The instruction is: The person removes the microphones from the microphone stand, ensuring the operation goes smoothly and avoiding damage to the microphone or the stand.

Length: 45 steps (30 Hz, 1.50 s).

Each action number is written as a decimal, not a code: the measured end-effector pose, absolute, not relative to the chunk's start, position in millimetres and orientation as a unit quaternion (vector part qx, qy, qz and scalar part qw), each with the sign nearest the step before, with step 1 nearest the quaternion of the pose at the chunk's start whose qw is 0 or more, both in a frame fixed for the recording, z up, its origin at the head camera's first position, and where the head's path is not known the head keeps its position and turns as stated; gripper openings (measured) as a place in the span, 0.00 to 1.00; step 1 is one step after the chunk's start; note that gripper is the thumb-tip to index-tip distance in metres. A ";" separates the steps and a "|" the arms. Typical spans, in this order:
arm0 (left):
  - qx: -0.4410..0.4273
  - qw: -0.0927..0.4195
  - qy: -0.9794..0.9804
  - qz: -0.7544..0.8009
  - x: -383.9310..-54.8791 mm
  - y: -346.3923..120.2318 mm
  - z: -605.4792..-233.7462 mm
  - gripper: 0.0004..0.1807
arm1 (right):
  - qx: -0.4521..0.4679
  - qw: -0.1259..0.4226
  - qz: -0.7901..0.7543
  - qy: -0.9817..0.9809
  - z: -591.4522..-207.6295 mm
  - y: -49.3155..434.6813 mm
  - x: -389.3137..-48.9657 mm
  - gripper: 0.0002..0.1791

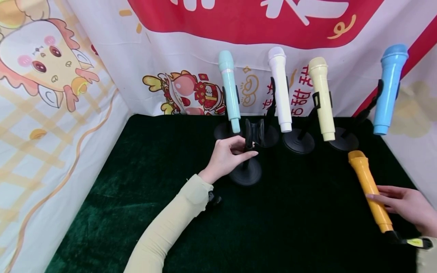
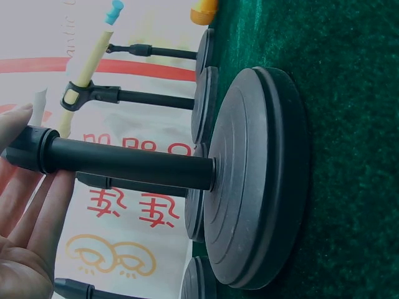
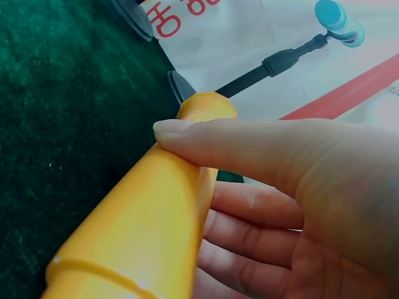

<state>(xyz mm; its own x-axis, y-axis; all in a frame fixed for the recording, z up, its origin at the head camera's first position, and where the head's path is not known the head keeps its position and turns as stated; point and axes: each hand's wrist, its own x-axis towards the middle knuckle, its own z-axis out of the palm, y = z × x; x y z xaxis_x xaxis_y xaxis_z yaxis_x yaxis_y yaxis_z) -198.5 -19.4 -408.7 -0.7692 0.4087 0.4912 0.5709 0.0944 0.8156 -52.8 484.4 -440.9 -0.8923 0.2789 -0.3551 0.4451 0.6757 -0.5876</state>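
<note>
Left hand point(image 1: 223, 157) gripping upright black stand point(image 1: 246, 173), right hand point(image 1: 409, 206) (well apart) pinching orange microphone point(image 1: 367, 181)

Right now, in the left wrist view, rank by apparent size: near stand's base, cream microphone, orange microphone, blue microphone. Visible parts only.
1. Near stand's base, helped by nearness to the camera
2. Cream microphone
3. Orange microphone, cropped
4. Blue microphone, cropped

True sizes of the last two: unsure.

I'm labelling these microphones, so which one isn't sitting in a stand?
The orange microphone, held in the right hand; the mint, white, cream and blue microphones all sit in black stands.
</note>
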 end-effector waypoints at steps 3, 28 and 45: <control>-0.332 0.068 -0.737 -0.585 -198.5 -19.1 -408.5 0.09 | 0.207 0.121 -0.344 0.908 -441.2 484.9 -52.8 0.51; -0.328 0.066 -0.738 -0.586 -198.4 -19.3 -409.3 0.09 | 0.187 0.000 -0.330 0.925 -412.4 451.7 -58.4 0.45; -0.321 0.061 -0.741 -0.587 -197.5 -19.9 -409.1 0.10 | 0.068 -0.098 -0.396 0.910 -352.9 370.0 -64.3 0.30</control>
